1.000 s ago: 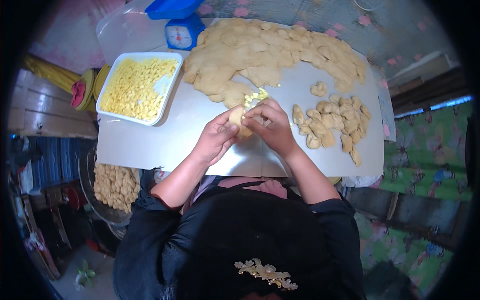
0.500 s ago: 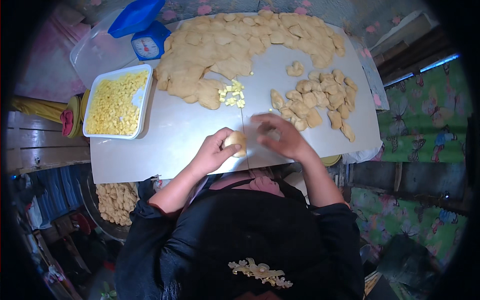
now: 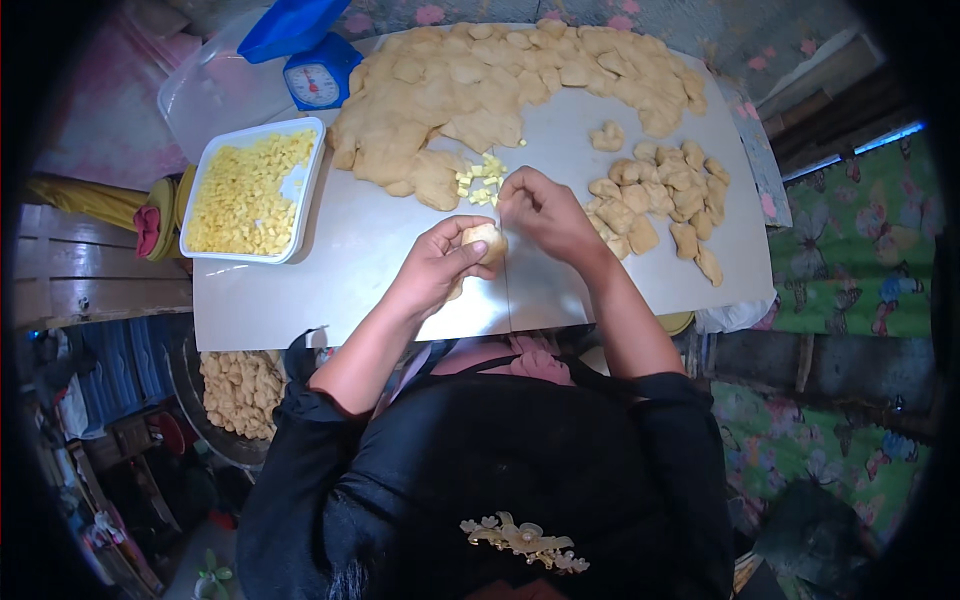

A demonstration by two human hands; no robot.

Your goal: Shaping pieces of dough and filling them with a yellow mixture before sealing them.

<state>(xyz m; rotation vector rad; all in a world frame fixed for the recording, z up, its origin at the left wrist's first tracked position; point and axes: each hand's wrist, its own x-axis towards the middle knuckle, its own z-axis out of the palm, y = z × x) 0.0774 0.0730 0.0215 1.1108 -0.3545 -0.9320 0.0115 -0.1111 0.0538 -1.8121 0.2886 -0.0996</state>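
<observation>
A piece of dough [image 3: 484, 238] sits in my left hand [image 3: 440, 262], with the thumb pressed on its front and the fingers round it. Close beside it, my right hand [image 3: 545, 212] has its fingers bent together at the edge of a small heap of pale yellow cubes [image 3: 480, 180]. What those fingertips hold, if anything, is hidden. Portioned dough pieces [image 3: 640, 200] lie in a cluster to the right, partly behind my right wrist. A broad sheet of dough [image 3: 450, 90] covers the far side of the table.
At the left of the table [image 3: 370, 290] stands a white tub [image 3: 316, 190] of yellow cubes [image 3: 240, 190]. Behind it are a blue kitchen scale [image 3: 318, 85] and a clear plastic lid [image 3: 190, 95]. A round pan below on the left holds more dough [image 3: 242, 395]. One dough piece [image 3: 606, 136] lies apart.
My right hand has moved left and away from me, from beside the dough pieces to the small cube heap, its fingers drawing together. My left hand has lifted slightly with the dough.
</observation>
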